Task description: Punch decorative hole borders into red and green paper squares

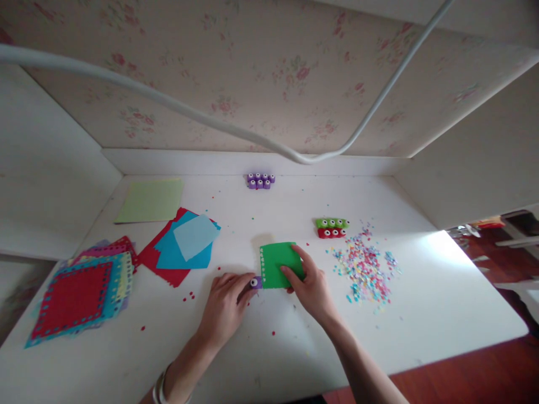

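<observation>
A green paper square (278,266) with a row of punched holes down its left side is pinched in my right hand (309,283) at its right edge. My left hand (227,303) grips a small purple craft punch (256,282) with a white and black top, which meets the lower left corner of the green paper. Whether the paper sits inside the punch's slot is too small to tell.
Purple punches (260,182) stand near the wall; green (332,223) and red punches (331,233) sit at centre right. Confetti (366,266) lies right. At left are punched sheets (73,297), blue paper (185,241) and pale green paper (149,201). A white cable (236,132) hangs in front.
</observation>
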`<state>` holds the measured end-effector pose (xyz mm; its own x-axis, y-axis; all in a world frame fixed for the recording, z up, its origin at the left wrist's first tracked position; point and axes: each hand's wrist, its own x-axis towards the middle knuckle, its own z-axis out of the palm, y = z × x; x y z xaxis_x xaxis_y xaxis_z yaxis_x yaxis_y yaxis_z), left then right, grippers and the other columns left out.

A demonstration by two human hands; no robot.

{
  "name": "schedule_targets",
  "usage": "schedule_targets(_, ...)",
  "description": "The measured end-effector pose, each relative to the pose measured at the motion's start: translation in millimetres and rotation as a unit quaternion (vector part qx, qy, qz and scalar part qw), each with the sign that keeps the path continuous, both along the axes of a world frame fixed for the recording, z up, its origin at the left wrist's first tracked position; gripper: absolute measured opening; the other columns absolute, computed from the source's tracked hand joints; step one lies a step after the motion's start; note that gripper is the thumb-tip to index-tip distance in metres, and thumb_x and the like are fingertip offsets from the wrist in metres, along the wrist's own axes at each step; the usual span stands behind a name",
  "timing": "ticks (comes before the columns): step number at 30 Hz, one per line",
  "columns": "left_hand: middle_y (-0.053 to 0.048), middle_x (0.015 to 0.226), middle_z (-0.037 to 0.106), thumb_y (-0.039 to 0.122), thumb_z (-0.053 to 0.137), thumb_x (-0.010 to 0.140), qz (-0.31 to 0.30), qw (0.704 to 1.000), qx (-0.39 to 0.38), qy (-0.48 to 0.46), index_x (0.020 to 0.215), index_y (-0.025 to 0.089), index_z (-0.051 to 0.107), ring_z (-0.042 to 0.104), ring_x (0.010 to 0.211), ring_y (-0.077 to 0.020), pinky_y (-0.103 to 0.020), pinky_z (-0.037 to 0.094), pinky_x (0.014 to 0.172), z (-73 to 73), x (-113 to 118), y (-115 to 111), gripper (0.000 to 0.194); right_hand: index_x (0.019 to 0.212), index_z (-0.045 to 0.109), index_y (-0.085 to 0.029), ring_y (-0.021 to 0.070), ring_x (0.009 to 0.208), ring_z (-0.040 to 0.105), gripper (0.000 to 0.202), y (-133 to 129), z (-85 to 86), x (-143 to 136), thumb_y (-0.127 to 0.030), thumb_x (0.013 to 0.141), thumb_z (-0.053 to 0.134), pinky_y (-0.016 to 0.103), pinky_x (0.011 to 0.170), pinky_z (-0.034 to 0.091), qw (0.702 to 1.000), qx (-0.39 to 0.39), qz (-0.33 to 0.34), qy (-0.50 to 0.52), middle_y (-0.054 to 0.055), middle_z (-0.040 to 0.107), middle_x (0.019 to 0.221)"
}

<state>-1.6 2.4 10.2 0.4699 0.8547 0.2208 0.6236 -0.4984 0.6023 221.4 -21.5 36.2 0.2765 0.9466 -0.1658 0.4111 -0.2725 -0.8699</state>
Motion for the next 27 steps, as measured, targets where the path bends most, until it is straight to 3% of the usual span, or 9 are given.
schedule_targets(9, -0.003, 0.104, 0.073, 0.027, 0.065, 0.089, 0.016, 1.0, 0.004, -0.016, 0.116, 0.022, 0.06, 0.064, 0.093, -0.0227, -0.041, 0.047, 0.084, -4.9, -1, 1, 0.028, 0.139, 0.048, -0.023, 0.0176, 0.05, 0.068, 0.057, 2, 1.3, -1, -0.042, 0.088, 0.064, 0.03, 0.055, 0.059, 1.0, -0.01, -0.011, 0.002, 0.002, 0.074, 0.073)
schedule_targets(16, -0.003, 0.105, 0.073, 0.028, 0.064, 0.09, 0.007, 1.0, 0.002, -0.015, 0.116, 0.023, 0.061, 0.065, 0.095, -0.0222, -0.04, 0.046, 0.085, 0.2, -1, 1, 0.027, 0.14, 0.047, -0.023, 0.0179, 0.05, 0.069, 0.059, 0, -0.4, -6, -0.044, 0.088, 0.064, 0.03, 0.053, 0.059, 1.0, -0.002, -0.006, 0.01, 0.002, 0.074, 0.075)
schedule_targets(23, -0.003, 0.111, 0.071, 0.028, 0.061, 0.092, -0.012, 1.0, 0.022, 0.014, 0.119, 0.025, 0.063, 0.063, 0.1, -0.023, -0.04, 0.045, 0.087, 3.6, 0, 1, 0.027, 0.138, 0.05, -0.023, 0.0191, 0.051, 0.068, 0.052, -3, -4.6, -11, -0.043, 0.091, 0.06, 0.031, 0.056, 0.057, 0.997, 0.005, 0.01, -0.071, 0.0, 0.07, 0.066)
schedule_targets(27, -0.004, 0.11, 0.071, 0.032, 0.061, 0.092, -0.014, 0.999, 0.034, 0.033, 0.117, 0.026, 0.065, 0.063, 0.1, -0.0236, -0.041, 0.045, 0.086, 3.3, 0, 0, 0.025, 0.138, 0.049, -0.02, 0.0204, 0.058, 0.069, 0.052, -5, -10.0, -12, -0.043, 0.092, 0.057, 0.033, 0.059, 0.058, 0.994, 0.011, 0.023, -0.102, 0.004, 0.071, 0.077)
